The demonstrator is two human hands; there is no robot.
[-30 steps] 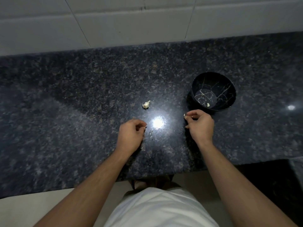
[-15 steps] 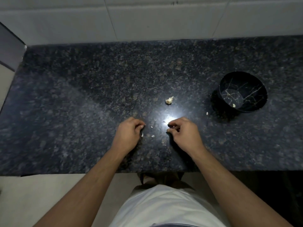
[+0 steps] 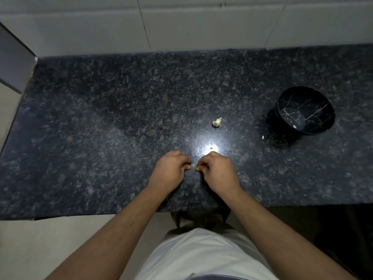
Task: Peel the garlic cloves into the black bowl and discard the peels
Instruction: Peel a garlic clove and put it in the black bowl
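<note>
Both hands sit close together near the front edge of the dark stone countertop (image 3: pixel 101 138). The left hand (image 3: pixel 168 171) has its fingers curled in, and so does the right hand (image 3: pixel 217 171). Their fingertips nearly meet, but I cannot tell what they pinch; it is too small to see. A garlic piece (image 3: pixel 217 122) with papery skin lies near the middle of the countertop. The black bowl (image 3: pixel 305 110) stands toward the right edge, with a small white bit inside (image 3: pixel 294 126) and another bit (image 3: pixel 263 137) just beside it.
</note>
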